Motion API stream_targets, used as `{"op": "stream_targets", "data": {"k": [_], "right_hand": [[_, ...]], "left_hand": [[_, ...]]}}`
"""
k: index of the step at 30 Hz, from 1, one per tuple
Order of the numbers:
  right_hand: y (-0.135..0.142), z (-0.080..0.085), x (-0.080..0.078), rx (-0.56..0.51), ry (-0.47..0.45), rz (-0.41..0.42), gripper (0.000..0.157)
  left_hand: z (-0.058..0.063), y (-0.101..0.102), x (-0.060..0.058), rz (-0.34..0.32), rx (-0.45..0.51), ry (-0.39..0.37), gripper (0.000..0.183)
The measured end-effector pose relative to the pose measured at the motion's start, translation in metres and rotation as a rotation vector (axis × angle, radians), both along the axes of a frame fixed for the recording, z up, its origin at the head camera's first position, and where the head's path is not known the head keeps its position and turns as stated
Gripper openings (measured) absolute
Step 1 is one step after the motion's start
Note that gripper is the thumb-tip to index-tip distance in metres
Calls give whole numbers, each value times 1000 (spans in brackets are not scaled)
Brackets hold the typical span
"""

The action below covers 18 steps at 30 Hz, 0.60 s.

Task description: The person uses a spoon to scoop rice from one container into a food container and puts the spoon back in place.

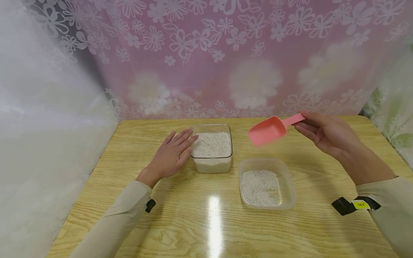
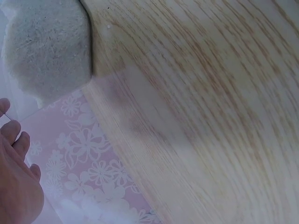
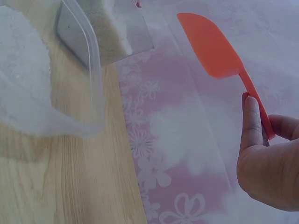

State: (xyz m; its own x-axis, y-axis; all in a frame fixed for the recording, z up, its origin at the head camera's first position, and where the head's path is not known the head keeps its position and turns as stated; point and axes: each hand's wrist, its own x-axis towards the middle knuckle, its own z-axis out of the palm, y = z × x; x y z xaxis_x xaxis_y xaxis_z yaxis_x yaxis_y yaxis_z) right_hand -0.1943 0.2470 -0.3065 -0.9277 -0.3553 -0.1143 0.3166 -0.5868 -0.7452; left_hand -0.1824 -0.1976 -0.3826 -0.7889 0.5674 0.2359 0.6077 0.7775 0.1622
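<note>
Pink all over, the scoop (image 1: pixel 267 132) is held in the air towards the far side of the worktop (image 1: pixel 167 222), beyond the tub (image 1: pixel 288 188) as the head view shows it. Its bowl points left and slightly towards the person, with the hollow turned to the head camera. The long axis slants from the bowl's lip at lower left up to the handle's end at right. From the right wrist it looks orange, the handle running down to the fingers.

The right hand (image 1: pixel 332 136) has its grip closed on the handle's end, pinching it between thumb and fingers. The left hand (image 1: pixel 171 154) has its grip open, fingers extended and spread at the left wall and rim of the glass box (image 1: pixel 212 166); one fingertip reaches over the rim.

White rice (image 1: pixel 212 145) fills much of the box. More lies in the tub, heaped towards its left side. The tub stands to the right of the box and nearer the person, just apart from it.

The worktop is yellowish, glossy wood grain, with a bright streak of reflected light (image 1: pixel 214 222). Behind its far edge hangs a pinkish-purple curtain (image 1: pixel 200 75) with white flowers; white cloth (image 1: pixel 48 125) hangs at left, and pale cloth with green leaf shapes (image 1: pixel 398 96) at right.
</note>
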Motion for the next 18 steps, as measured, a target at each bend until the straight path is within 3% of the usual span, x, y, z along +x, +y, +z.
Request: {"op": "stream_targets", "data": {"k": [8, 18], "right_hand": [[-27, 3, -15, -29, -35, 4, 21], [-66, -1, -29, 103, -10, -23, 15]], "left_hand": [[0, 0, 0, -8, -2, 14, 49], [1, -1, 1, 0, -6, 9, 50]]}}
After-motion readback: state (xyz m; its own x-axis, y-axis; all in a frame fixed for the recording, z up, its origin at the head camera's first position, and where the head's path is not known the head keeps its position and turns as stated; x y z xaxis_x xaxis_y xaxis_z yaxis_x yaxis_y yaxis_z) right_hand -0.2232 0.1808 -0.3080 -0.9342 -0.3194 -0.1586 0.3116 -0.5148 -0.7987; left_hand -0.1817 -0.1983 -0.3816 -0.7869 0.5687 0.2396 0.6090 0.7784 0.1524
